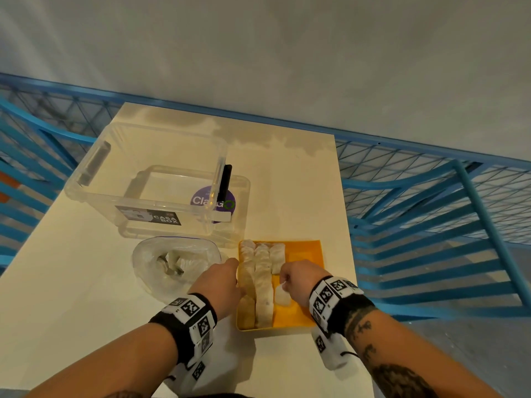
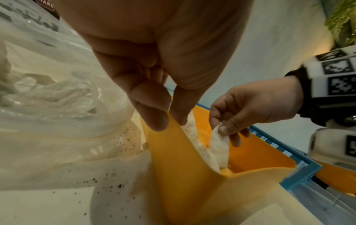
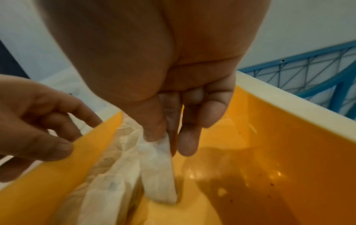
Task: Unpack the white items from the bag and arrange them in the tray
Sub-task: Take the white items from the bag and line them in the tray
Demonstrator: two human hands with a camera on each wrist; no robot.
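Note:
A yellow tray (image 1: 304, 254) (image 2: 183, 190) (image 3: 269, 137) sits near the table's right edge. Rows of white items (image 1: 263, 280) (image 3: 108, 182) fill its left part. My left hand (image 1: 230, 278) (image 2: 167, 120) pinches the tray's left wall between thumb and fingers. My right hand (image 1: 284, 280) (image 3: 169, 141) pinches one white item (image 1: 281, 295) (image 2: 219, 146) (image 3: 158, 167) by its top end. Its lower end touches the tray floor beside the rows. A clear plastic bag (image 1: 161, 254) (image 2: 48, 99) with more white items lies left of the tray.
A clear storage box (image 1: 149, 173) stands on its lid behind the bag. The cream table (image 1: 71, 282) ends just right of the tray. Blue metal frames and mesh (image 1: 431, 225) surround the table. The tray's right half is bare.

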